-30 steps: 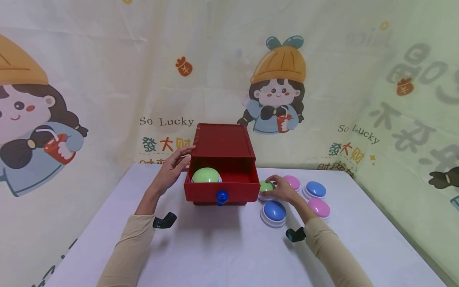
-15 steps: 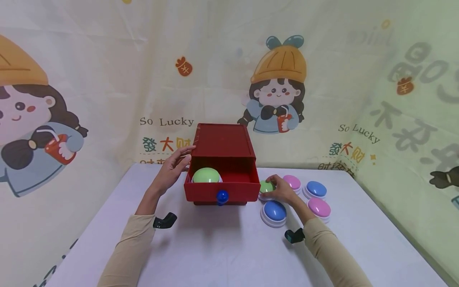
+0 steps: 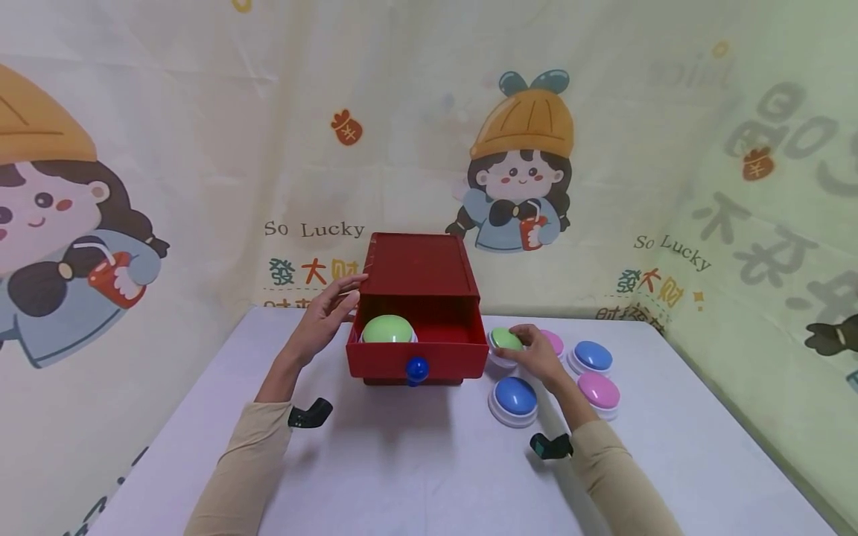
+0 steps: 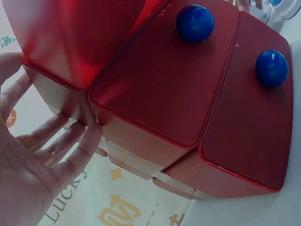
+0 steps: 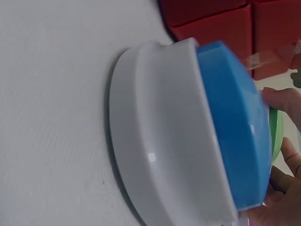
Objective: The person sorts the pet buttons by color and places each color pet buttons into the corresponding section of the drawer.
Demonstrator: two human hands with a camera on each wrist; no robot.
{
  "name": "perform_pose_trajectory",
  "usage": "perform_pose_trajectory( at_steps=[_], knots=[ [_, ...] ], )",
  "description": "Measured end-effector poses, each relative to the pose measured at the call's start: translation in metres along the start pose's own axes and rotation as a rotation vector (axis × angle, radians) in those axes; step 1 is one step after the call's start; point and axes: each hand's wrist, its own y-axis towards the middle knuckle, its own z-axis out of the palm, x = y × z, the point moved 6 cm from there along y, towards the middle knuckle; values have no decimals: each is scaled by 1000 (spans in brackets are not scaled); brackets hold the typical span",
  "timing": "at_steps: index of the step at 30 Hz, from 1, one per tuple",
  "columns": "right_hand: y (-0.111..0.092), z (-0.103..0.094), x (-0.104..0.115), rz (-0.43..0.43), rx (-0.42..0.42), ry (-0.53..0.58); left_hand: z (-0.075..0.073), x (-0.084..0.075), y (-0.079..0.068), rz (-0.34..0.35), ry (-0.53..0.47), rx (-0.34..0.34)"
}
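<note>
A red drawer box (image 3: 422,264) stands mid-table with its top drawer (image 3: 375,362) pulled out. Inside that drawer, at the left, sits a green-domed push button (image 3: 387,329). My left hand (image 3: 320,320) rests its extended fingers against the box's left side; the left wrist view shows the fingertips (image 4: 96,132) along the red side wall. To the right of the box, my right hand (image 3: 538,359) grips a second green push button (image 3: 506,339) by its edges, slightly tilted. In the right wrist view a blue push button (image 5: 233,127) largely hides that green one.
The blue button stands on the white table (image 3: 402,476) in front of the right hand. Behind and right of it are a pink button (image 3: 553,343), another blue button (image 3: 593,355) and another pink button (image 3: 599,389). A printed cloth (image 3: 402,171) hangs behind.
The green button in my right hand has come up and slightly to the right, away from the drawer's side. My left hand keeps its place on the box.
</note>
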Motion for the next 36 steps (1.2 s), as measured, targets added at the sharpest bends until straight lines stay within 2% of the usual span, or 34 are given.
perform_pose_trajectory(
  at_steps=[10,17,22,30,36],
  knots=[
    [-6,-6,0,-10,-52,95,2,-2,2,0,-1,5],
    [-14,-13,8,-73,-121,163,2,-2,1,-2,0,3],
    [-21,-18,18,-119,-167,203,2,-2,0,-7,2,0],
    [-35,-21,39,-155,-181,260,2,0,0,2,7,2],
    [-45,-23,59,-226,-224,270,1,1,2,4,2,-1]
  ],
)
